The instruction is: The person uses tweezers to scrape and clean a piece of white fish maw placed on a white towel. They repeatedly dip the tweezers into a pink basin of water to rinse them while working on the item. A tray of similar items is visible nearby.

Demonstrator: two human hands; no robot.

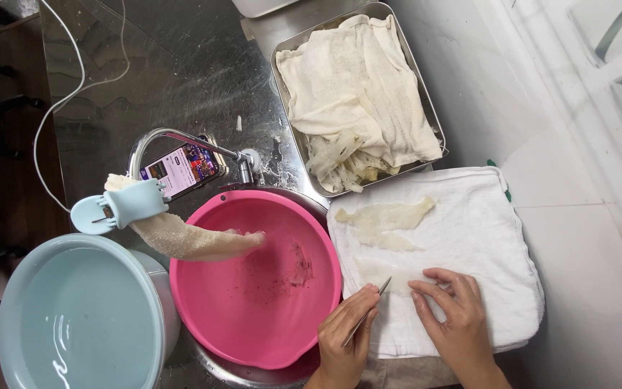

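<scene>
- A pair of thin metal tweezers (366,315) is pinched in the left hand (345,338), whose grip is closed snug around them, tips pointed up and to the right.
- The right hand (449,311) is laid flat just right of those tips, fingers spread and pressing down, nothing grasped in that grip.
- A pale translucent piece (383,272) is pinned under the right fingertips, right where the tweezer tips are touching, on a folded white towel (484,238).
- A second pale piece (386,223) is seen on the towel just beyond both hands.
- A pink basin (253,281) with dark specks is sat just left of the left hand, and a light blue basin (80,317) of water further left.
- A metal tray (358,94) with a cloth and more pieces is parked on the steel desk (181,65), well beyond the hands.
</scene>
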